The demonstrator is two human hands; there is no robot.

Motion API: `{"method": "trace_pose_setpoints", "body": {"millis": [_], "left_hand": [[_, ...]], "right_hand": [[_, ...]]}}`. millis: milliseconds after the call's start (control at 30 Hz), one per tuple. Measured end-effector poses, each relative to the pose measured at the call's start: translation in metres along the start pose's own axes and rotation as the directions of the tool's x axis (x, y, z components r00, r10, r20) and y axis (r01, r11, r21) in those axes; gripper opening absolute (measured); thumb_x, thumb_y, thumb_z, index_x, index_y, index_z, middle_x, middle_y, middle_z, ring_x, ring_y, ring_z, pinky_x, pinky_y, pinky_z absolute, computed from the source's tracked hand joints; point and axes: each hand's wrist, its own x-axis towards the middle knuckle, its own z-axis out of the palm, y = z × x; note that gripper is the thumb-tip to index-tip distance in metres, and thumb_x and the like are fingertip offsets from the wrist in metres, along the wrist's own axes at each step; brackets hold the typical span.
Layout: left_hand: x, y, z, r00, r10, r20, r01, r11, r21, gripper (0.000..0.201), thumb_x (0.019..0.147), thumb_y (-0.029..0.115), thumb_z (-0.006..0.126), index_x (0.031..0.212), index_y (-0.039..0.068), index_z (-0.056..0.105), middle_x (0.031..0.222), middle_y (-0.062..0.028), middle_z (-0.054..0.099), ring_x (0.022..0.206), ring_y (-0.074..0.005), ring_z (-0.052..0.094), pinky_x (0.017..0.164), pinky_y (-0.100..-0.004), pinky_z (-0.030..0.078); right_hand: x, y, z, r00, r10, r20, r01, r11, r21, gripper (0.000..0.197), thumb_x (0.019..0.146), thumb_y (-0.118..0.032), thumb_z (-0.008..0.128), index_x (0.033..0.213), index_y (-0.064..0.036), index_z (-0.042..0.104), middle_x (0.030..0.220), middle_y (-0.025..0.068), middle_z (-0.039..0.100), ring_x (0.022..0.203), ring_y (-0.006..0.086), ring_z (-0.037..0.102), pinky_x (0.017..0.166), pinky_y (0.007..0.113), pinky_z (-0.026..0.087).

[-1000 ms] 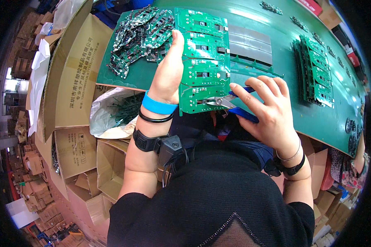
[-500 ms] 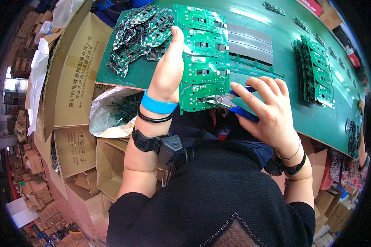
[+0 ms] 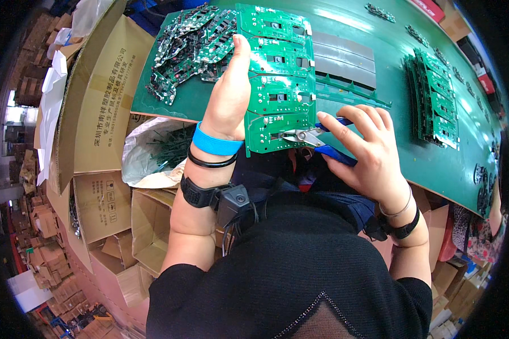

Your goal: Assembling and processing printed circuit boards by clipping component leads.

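My left hand (image 3: pixel 232 96) grips the left edge of a green circuit board panel (image 3: pixel 277 79), thumb along its face and the other fingers hidden behind it. The panel is made of several joined boards and is held up over the table's near edge. In my right hand (image 3: pixel 365 150) is a pair of blue-handled cutting pliers (image 3: pixel 308 137), fingers wrapped round the grips. The metal jaws lie over a slot in the panel's nearest board; whether they touch it I cannot tell.
A heap of separated circuit boards (image 3: pixel 192 48) lies on the green table (image 3: pixel 390 68) at left. A stack of uncut panels (image 3: pixel 432 101) stands at right, grey plastic strips (image 3: pixel 345 62) behind the panel. Left are cardboard boxes (image 3: pixel 102 101) and a bag of green scraps (image 3: pixel 169 147).
Almost nothing differs. The panel and my left hand have shifted very slightly to the left, and the pliers remain at the same board.
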Motion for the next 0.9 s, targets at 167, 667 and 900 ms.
{"method": "trace_pose_setpoints", "body": {"millis": [167, 667, 900], "left_hand": [[0.0013, -0.0009, -0.0003, 0.999, 0.026, -0.039, -0.024, 0.998, 0.057, 0.070, 0.092, 0.059, 0.018, 0.130, 0.005, 0.040, 0.121, -0.0175, 0.053, 0.105, -0.0331, 0.056, 0.087, -0.0483, 0.048], [0.0021, -0.0039, -0.0004, 0.998, 0.034, -0.058, -0.030, 0.997, 0.066, 0.071, 0.092, 0.059, 0.019, 0.130, 0.004, 0.039, 0.121, -0.0181, 0.053, 0.105, -0.0338, 0.056, 0.088, -0.0479, 0.048], [0.0021, 0.0006, -0.0020, 1.000, 0.011, -0.019, -0.011, 1.000, 0.003, 0.061, 0.094, 0.054, 0.021, 0.128, 0.008, 0.042, 0.114, -0.0104, 0.057, 0.097, -0.0225, 0.060, 0.081, -0.0387, 0.053]], "right_hand": [[0.0000, 0.0015, 0.0019, 1.000, 0.020, 0.010, -0.021, 0.997, 0.079, 0.064, 0.058, -0.018, 0.073, 0.119, -0.0159, 0.057, 0.103, 0.0083, 0.052, 0.096, 0.0270, 0.051, 0.086, 0.041, 0.036], [0.0039, -0.0045, -0.0057, 0.999, 0.007, 0.049, -0.005, 0.999, -0.051, 0.061, 0.061, -0.025, 0.073, 0.117, -0.0160, 0.054, 0.102, 0.0059, 0.051, 0.096, 0.0243, 0.050, 0.083, 0.040, 0.035], [-0.0010, -0.0005, 0.0031, 1.000, 0.009, 0.001, -0.009, 1.000, -0.016, 0.061, 0.058, -0.022, 0.074, 0.116, -0.0163, 0.055, 0.098, 0.0051, 0.053, 0.091, 0.0231, 0.052, 0.078, 0.038, 0.037]]}}
